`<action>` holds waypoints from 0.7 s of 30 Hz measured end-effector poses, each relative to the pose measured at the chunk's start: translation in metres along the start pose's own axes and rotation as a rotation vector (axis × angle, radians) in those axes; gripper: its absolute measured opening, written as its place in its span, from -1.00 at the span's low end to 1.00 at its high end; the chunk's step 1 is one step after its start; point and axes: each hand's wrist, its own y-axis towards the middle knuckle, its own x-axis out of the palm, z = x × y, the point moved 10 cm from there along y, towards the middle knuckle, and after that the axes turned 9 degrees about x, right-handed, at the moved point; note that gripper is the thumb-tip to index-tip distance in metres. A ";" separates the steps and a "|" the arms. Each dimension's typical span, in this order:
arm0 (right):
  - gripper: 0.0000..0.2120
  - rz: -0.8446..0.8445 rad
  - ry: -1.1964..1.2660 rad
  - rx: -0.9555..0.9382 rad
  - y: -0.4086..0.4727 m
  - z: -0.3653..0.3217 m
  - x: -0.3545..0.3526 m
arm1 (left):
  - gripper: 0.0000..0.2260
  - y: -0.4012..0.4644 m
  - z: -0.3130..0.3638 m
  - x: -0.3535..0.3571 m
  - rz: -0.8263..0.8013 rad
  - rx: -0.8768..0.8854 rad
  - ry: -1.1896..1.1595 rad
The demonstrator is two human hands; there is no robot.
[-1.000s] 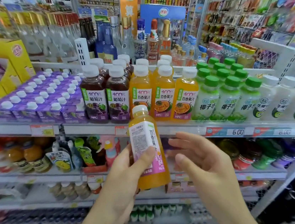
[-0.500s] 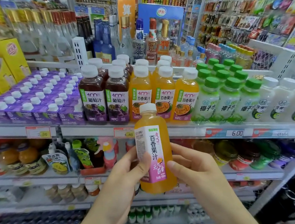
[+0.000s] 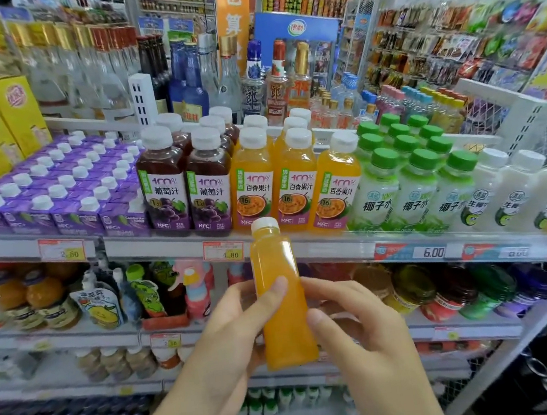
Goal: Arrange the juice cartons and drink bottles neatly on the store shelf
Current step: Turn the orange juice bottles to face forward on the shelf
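An orange passion-fruit juice bottle with a white cap stands upright in front of the shelf edge, its plain side toward me. My left hand grips it from the left with the thumb across its front. My right hand holds it from the right with thumb and fingers on its side. On the shelf behind stand matching orange bottles, dark grape juice bottles, purple juice cartons, green-capped coconut water bottles and white-capped milky bottles.
Liquor bottles stand on the shelf behind the top row. A yellow box sits at the upper left. Lower shelves hold jars, pouches and canned drinks. A white wire rack closes the right side.
The bottle has turned in my hands: its label faced me before, now the plain orange side does. My right hand came in from open beside it to holding its right side.
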 end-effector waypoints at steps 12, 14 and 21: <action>-0.45 -0.156 0.047 -0.068 0.016 0.016 -0.008 | -0.58 0.009 -0.001 0.007 0.031 0.016 0.047; -0.46 -0.138 0.018 -0.058 0.020 0.022 -0.011 | -0.59 0.010 -0.001 0.009 0.073 0.032 0.050; -0.33 -0.386 0.050 -0.081 0.025 0.017 -0.012 | -0.69 0.018 0.009 0.024 0.139 0.029 0.131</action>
